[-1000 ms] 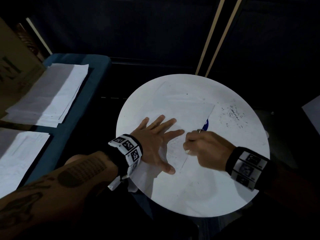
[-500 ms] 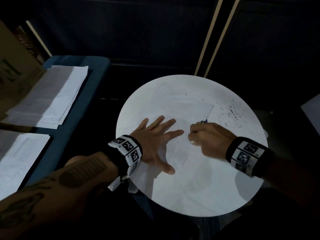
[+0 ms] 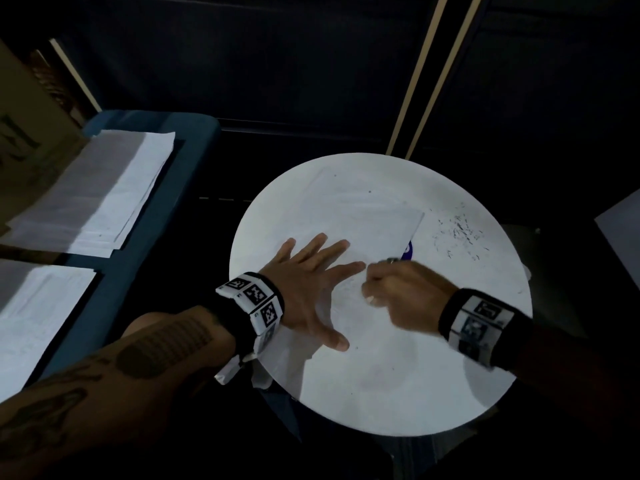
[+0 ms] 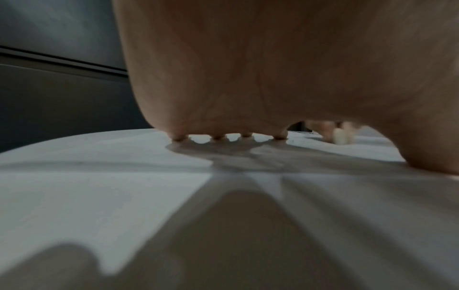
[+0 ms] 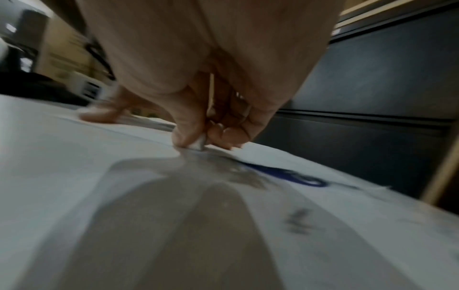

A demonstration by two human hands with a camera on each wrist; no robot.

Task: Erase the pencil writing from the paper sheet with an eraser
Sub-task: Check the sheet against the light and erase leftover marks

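My left hand (image 3: 304, 289) lies flat, fingers spread, pinning the one thin paper sheet (image 3: 363, 223) on the smooth round white table (image 3: 398, 386). My right hand (image 3: 401, 296) pinches a small pale eraser (image 5: 198, 144) against the sheet. Beyond, dark crumbs (image 3: 457, 233) scatter.

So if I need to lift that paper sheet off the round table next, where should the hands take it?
Pinch the paper sheet at its near corner by the left hand's wrist, coming from the person's side: it appears to overhang the table edge there.
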